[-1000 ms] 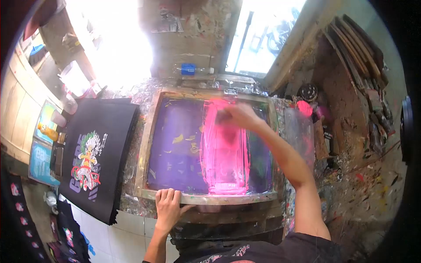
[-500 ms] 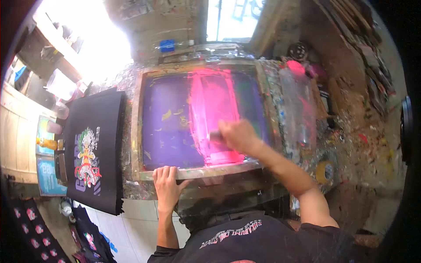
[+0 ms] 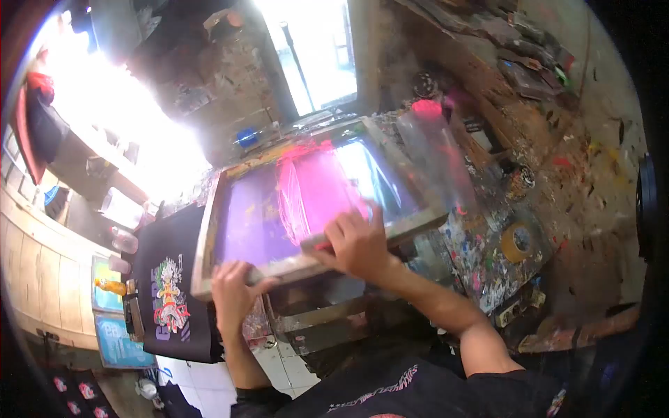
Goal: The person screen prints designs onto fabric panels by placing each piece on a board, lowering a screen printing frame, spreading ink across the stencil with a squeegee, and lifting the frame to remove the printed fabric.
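A wooden-framed printing screen [image 3: 233,219] with purple mesh is tilted, its near edge raised off the bench. Bright pink ink [image 3: 313,184] covers a broad band down its middle. My left hand [image 3: 233,292] grips the frame's near edge at the left corner, fingers on top and thumb along the side. Over the near edge, right of centre, my right hand [image 3: 355,244] is closed around a squeegee [image 3: 317,244], mostly covered by the fingers. Whether these fingers also hold the frame is hard to tell. What lies beneath the screen is hidden.
Black printed fabric [image 3: 174,292] lies left of the screen. A clear plastic container [image 3: 439,160] with a pink top stands at the right. A roll of tape [image 3: 516,242] rests on the paint-splattered bench [image 3: 481,279]. A yellow bottle [image 3: 110,285] is at far left.
The screen's near edge has come up and the screen has tilted. My right hand has moved with the squeegee from the inked mesh to the near edge. The camera view has turned.
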A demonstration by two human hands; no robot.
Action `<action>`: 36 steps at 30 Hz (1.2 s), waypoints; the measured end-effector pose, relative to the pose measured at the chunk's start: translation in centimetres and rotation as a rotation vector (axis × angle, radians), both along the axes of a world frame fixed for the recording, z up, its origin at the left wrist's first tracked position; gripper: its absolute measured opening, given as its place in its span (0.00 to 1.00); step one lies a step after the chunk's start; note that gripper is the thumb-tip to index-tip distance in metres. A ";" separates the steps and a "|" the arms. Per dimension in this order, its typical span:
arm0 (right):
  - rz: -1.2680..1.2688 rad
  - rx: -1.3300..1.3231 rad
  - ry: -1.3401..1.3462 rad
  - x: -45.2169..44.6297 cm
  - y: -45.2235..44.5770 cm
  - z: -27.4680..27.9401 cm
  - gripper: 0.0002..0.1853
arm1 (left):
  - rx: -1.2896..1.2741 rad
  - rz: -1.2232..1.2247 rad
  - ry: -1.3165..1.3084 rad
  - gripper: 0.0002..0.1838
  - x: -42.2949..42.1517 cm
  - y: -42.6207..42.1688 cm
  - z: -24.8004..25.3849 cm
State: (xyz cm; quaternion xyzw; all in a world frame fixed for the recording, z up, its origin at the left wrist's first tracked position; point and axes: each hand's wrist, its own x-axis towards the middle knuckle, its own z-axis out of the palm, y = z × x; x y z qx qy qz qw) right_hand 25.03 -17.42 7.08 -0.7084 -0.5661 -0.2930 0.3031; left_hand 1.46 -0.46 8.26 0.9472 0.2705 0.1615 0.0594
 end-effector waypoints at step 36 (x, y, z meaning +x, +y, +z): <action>0.141 -0.461 -0.070 32.7 26.9 26.1 0.25 | 0.096 0.995 -1.382 0.46 -41.4 13.1 -9.7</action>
